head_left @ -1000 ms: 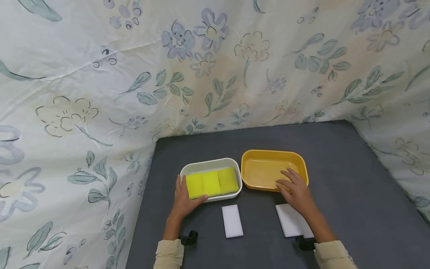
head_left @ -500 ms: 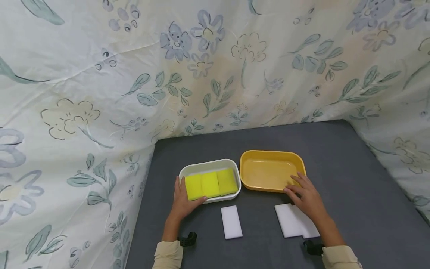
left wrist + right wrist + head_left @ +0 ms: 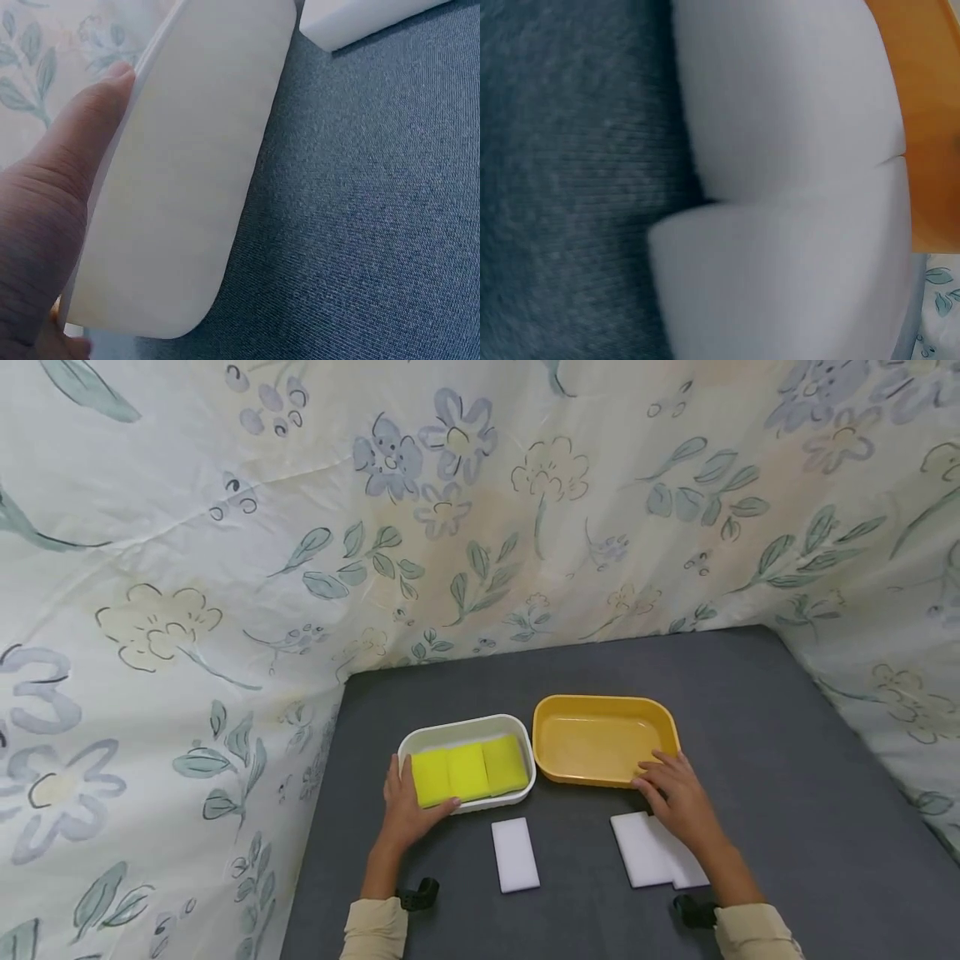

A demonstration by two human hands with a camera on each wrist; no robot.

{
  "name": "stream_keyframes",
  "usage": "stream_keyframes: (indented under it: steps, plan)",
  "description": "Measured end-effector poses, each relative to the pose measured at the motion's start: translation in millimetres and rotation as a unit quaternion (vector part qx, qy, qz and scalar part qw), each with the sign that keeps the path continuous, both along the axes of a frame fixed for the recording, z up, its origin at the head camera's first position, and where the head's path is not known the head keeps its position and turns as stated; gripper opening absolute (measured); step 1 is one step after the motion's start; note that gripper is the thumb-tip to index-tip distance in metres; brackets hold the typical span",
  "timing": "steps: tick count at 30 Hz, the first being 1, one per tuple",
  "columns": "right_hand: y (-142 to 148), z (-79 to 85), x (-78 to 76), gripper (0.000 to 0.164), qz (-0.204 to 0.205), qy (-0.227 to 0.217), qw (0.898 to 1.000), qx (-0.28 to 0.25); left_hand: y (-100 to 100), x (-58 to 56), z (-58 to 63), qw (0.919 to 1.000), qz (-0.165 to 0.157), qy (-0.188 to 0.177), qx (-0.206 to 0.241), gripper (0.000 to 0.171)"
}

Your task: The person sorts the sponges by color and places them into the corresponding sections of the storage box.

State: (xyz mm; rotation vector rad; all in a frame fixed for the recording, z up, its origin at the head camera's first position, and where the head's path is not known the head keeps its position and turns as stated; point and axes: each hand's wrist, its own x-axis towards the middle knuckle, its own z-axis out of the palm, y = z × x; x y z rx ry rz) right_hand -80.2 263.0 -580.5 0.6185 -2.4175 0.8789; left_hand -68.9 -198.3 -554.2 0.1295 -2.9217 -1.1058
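Note:
My left hand (image 3: 408,810) grips the left end of a white plastic tray (image 3: 471,724), thumb on the front rim and fingers round the left side. In the left wrist view the thumb (image 3: 94,112) lies along the rim of the tray. Three yellow sponges (image 3: 468,772) lie side by side inside it. At the front right corner of a yellow-orange tray (image 3: 592,735), my right hand (image 3: 678,797) holds the rim, with the thumb at the front and fingers over the corner. The right wrist view does not show this hand.
A single white sponge block (image 3: 515,855) lies in front of the white tray. Two more white blocks (image 3: 643,852) lie side by side below the right forearm, partly covered by it. Dark grey cloth (image 3: 577,893) covers the table; a floral curtain (image 3: 480,527) hangs behind and beside it.
My right hand has moved from over the yellow-orange tray's inside to its front right corner, fingers now closed in on the rim. The left hand stays on the white tray.

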Motion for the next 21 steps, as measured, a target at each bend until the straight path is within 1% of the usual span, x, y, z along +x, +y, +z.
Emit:
stream_keyframes:
  steps: [4,6,7,8,9,10,11,12,14,15,16,17,19,21]
  plan:
    - [1,-0.4,0.5,0.012,-0.003,-0.005,1.000,0.006,3,2.4,2.3,0.9992,0.007,0.013,-0.037,0.122]
    - [1,-1.0,0.5,0.011,-0.009,-0.006,1.000,0.013,6,4.3,5.0,0.9984,0.010,0.020,-0.051,0.118]
    - [1,-1.5,0.3,0.011,-0.011,-0.007,1.000,0.015,8,6.0,7.5,0.9980,0.010,0.030,-0.054,0.114]
    - [1,-1.9,0.2,0.012,-0.013,-0.007,1.000,0.015,10,7.7,9.1,0.9971,0.006,0.046,-0.060,0.109]
    - [1,-2.4,0.1,0.013,-0.015,-0.008,1.000,0.015,13,9.4,10.4,0.9953,-0.001,0.071,-0.066,0.101]
    - [2,-2.9,-0.1,0.014,-0.016,-0.008,1.000,0.015,17,11.2,11.5,0.9920,-0.011,0.106,-0.067,0.091]
    - [2,-3.3,-0.2,0.015,-0.018,-0.008,1.000,0.015,21,13.5,12.2,0.9869,-0.024,0.146,-0.065,0.080]
    - [2,-3.6,-0.1,0.015,-0.019,-0.008,1.000,0.014,27,16.5,12.6,0.9799,-0.039,0.187,-0.057,0.068]
    - [3,-4.2,-0.1,0.016,-0.019,-0.008,1.000,0.013,40,23.9,10.6,0.9615,-0.079,0.260,-0.041,0.050]
    - [3,-4.4,-0.1,0.017,-0.019,-0.008,1.000,0.013,47,28.8,9.1,0.9527,-0.101,0.285,-0.029,0.043]
    - [3,-4.3,-0.1,0.017,-0.018,-0.007,1.000,0.012,55,34.2,7.1,0.9447,-0.125,0.303,-0.015,0.038]
    - [4,-4.3,0.0,0.017,-0.017,-0.006,1.000,0.012,63,40.3,5.1,0.9414,-0.146,0.304,-0.003,0.035]
    - [5,-4.3,0.2,0.017,-0.015,-0.005,1.000,0.013,77,52.0,0.6,0.9400,-0.186,0.286,0.008,0.032]
    - [5,-4.0,0.5,0.017,-0.013,-0.006,1.000,0.014,88,62.3,-3.7,0.9439,-0.217,0.248,0.008,0.031]
